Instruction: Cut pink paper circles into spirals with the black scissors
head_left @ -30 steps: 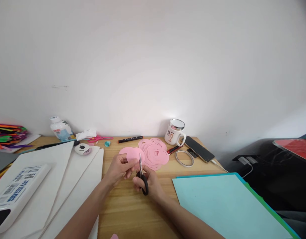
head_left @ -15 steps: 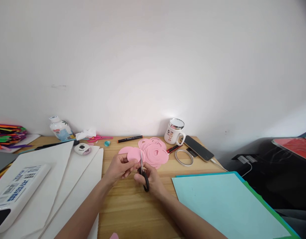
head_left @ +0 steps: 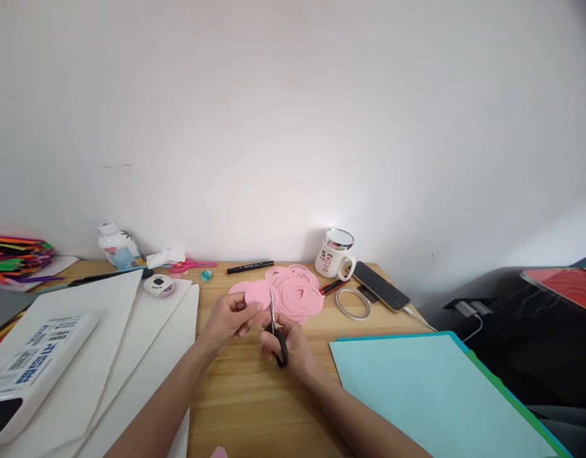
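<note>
Between the thumb and fingers of my left hand (head_left: 230, 319) is a round piece of pink paper (head_left: 257, 294). My right hand (head_left: 289, 343) grips black-handled scissors (head_left: 276, 329), whose blades point away from me and lie at the right edge of that paper. Just behind both hands, a pile of pink paper cut-outs (head_left: 297, 291) is spread on the wooden table (head_left: 254, 407). Several of the cut-outs are round with holes in them. Part of the pile is hidden by the held paper and the scissors.
White sheets (head_left: 149, 356) and a boxy white device (head_left: 35, 375) cover the left side. A black marker (head_left: 249, 267), pink scissors (head_left: 195, 264), a white mug (head_left: 333, 256), a phone (head_left: 379, 286) and a ring (head_left: 352, 304) lie behind. Pale blue sheets (head_left: 431, 388) are at right.
Both hands keep nearly the same place. The view has shifted slightly, and the scissors remain at the right edge of the held pink paper.
</note>
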The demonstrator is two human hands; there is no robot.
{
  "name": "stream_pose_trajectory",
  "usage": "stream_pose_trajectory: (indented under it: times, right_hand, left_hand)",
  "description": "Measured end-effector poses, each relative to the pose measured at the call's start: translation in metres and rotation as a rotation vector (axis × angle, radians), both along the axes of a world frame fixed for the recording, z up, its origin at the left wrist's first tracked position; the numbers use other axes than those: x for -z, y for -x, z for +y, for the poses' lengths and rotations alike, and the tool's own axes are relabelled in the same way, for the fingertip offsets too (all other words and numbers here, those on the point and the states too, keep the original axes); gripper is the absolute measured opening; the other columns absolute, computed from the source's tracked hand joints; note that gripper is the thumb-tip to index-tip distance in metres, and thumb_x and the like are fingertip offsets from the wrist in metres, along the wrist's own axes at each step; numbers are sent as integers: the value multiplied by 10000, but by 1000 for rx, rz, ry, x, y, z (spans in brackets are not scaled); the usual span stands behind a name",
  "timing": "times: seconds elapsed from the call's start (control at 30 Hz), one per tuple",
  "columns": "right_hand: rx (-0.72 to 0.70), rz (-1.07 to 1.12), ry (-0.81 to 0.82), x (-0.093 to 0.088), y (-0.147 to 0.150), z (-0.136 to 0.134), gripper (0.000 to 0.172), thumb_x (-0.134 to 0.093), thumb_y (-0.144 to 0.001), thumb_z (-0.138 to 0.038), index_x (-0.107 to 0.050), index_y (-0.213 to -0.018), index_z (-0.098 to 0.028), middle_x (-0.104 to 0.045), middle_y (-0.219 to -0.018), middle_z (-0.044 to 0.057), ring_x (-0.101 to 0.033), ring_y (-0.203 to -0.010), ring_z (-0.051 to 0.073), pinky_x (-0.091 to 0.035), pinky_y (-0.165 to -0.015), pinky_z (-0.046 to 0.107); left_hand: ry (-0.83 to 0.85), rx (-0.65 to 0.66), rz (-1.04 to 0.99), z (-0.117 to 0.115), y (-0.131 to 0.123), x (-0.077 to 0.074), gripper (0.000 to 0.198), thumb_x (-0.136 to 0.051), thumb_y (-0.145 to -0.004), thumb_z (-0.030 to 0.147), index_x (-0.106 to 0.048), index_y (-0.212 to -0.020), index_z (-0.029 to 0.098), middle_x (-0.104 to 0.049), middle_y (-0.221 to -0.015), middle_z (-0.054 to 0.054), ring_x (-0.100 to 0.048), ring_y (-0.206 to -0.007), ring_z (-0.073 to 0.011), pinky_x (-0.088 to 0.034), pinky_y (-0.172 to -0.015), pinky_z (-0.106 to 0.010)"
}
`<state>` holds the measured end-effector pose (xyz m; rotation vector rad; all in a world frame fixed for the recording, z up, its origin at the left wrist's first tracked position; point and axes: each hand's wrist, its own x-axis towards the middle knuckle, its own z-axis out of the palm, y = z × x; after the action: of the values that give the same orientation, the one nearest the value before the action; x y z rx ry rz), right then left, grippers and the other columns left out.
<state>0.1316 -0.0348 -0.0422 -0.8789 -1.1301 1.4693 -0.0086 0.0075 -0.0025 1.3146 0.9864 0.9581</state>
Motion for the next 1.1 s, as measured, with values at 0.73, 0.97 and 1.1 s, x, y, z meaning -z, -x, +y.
stream_pose_trajectory:
  times: [0.73, 0.97, 1.1]
  right_hand:
    - [11, 25, -103, 8, 1, 2, 417, -751, -627, -457, -507, -843, -196, -479, -589, -47, -383, -500, 98, -275, -468, 217]
    - [24, -2, -44, 9, 1, 2, 407, -723, -634, -489, -513, -816, -191, -462, -511, -74, -356, -411, 73, -269, -409, 195]
    - [22, 6, -27, 7, 2, 2, 415, -732, -612, -494, -509, -785, -189, -505, -514, -64, -410, -385, 75, -297, -379, 189]
  left_hand:
    - [39, 33, 1, -8, -7, -5, 252, -662, -689, 362, -581, -595, 142, -516, -383, 55, -387, -280, -43, -255, -286, -152]
    - [14, 40, 30, -5, -5, -2, 263, -646, -705, 358, -562, -571, 148, -501, -389, 60, -376, -283, -37, -243, -285, -149]
    - [7, 26, 45, -4, -6, -2, 281, -646, -704, 367, -544, -562, 148, -486, -376, 62, -369, -285, -37, -255, -289, -150]
